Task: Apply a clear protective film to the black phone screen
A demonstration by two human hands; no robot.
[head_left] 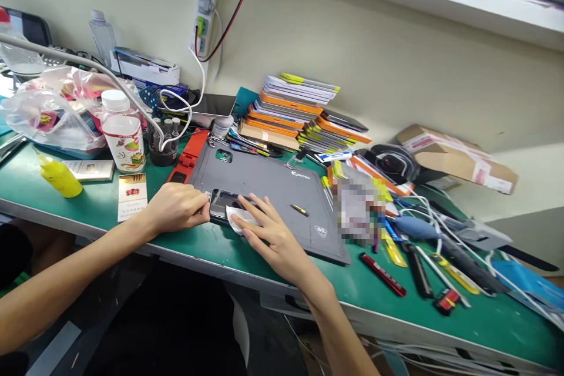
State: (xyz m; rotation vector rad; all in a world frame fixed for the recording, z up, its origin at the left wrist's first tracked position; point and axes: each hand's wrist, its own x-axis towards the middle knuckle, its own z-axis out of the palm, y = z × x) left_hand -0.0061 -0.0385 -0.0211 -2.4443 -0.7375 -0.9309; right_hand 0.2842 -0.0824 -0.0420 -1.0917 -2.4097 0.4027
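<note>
A dark smartphone [224,200] lies screen up at the front edge of a grey work mat [264,179]. My left hand [178,207] is closed, its curled fingers and thumb against the phone's left end. Stretched out over the phone's right part, my right hand [275,236] has its fingers spread. Beneath those fingers a white wipe [238,217] covers part of the screen and hangs past the near edge. A small brass-coloured metal piece [300,210] rests on the mat to the right of my right hand.
Stacked boxes [286,108] stand behind the mat. On the left are a white-capped bottle [124,141], a yellow squeeze bottle [61,176] and a cigarette pack [132,197]. Rightward lie a red bar-shaped tool [382,274], a blue air blower [416,227] and tangled cables. A white cable loops overhead.
</note>
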